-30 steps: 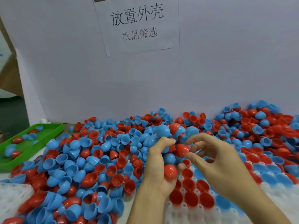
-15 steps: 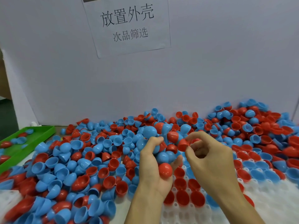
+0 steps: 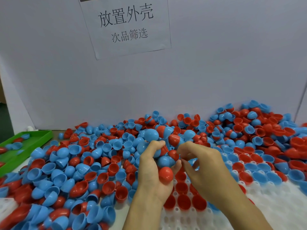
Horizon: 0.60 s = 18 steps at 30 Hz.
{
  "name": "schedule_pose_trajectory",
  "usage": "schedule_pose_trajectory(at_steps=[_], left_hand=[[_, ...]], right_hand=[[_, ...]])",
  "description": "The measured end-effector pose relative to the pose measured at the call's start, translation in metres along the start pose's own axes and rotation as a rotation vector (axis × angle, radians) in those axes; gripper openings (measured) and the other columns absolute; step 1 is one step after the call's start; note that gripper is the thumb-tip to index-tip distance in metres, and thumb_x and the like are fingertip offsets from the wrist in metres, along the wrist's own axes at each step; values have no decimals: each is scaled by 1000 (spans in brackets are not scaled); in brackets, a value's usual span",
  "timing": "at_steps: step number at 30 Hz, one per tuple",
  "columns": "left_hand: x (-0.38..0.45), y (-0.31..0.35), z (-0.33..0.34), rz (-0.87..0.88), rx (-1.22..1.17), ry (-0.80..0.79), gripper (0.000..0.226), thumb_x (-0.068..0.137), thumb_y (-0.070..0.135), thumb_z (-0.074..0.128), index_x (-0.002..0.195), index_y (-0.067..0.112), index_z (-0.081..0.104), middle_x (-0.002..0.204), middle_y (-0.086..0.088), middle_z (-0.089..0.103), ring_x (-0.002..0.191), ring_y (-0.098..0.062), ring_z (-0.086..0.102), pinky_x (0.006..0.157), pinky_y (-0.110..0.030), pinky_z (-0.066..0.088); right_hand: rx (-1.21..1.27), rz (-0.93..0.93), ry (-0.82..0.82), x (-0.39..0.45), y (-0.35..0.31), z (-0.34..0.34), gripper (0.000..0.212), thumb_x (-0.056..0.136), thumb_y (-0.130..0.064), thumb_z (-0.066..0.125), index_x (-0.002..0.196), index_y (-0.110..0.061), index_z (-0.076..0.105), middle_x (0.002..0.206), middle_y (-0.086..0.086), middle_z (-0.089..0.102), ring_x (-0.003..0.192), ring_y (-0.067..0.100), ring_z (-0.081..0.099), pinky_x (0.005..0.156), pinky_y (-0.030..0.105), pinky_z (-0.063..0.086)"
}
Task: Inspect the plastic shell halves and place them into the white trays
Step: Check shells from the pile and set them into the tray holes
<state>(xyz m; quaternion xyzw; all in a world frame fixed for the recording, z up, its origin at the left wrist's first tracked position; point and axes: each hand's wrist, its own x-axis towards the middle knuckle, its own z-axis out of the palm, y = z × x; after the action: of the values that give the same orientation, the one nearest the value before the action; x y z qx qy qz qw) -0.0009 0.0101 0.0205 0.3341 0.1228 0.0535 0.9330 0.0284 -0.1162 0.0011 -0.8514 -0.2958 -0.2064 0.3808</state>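
- My left hand (image 3: 153, 171) grips a cluster of shell halves (image 3: 163, 161).
- My right hand (image 3: 204, 165) pinches one red half (image 3: 173, 154) at the cluster's right, above the white tray (image 3: 274, 201).

There is only one view, from a camera worn on the person's head, looking forward and down at the worktop from close range. The white backboard (image 3: 216, 72) stands straight ahead and fills the upper half; its paper sign (image 3: 127, 25) is just left of centre, tilted by the wide lens. Below the backboard spreads the heap of shell halves (image 3: 79, 163). The green tray (image 3: 25, 146) sits at the backboard's left foot, the white tray (image 3: 274, 205) nearest the camera, lower right. Both forearms enter from the bottom edge.
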Motion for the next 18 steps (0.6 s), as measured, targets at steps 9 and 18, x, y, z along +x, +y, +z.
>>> schedule_pose_trajectory(at_steps=[9, 18], left_hand=[[2, 5, -1, 31, -163, 101, 49, 60, 16, 72, 109, 10, 70, 94, -12, 70, 70, -21, 66, 44, -25, 51], [4, 5, -3, 49, -168, 152, 38, 58, 15, 73, 96, 11, 69, 87, -10, 69, 62, -19, 61, 43, -25, 50]], right_hand=[[-14, -17, 9, 0, 5, -4, 43, 81, 4, 71, 95, -36, 63, 72, -15, 58, 83, 5, 59, 69, 12, 47], [287, 72, 48, 2, 3, -10, 42, 86, 3, 66, 92, -38, 64, 75, -8, 60, 75, 13, 64, 52, 19, 46]])
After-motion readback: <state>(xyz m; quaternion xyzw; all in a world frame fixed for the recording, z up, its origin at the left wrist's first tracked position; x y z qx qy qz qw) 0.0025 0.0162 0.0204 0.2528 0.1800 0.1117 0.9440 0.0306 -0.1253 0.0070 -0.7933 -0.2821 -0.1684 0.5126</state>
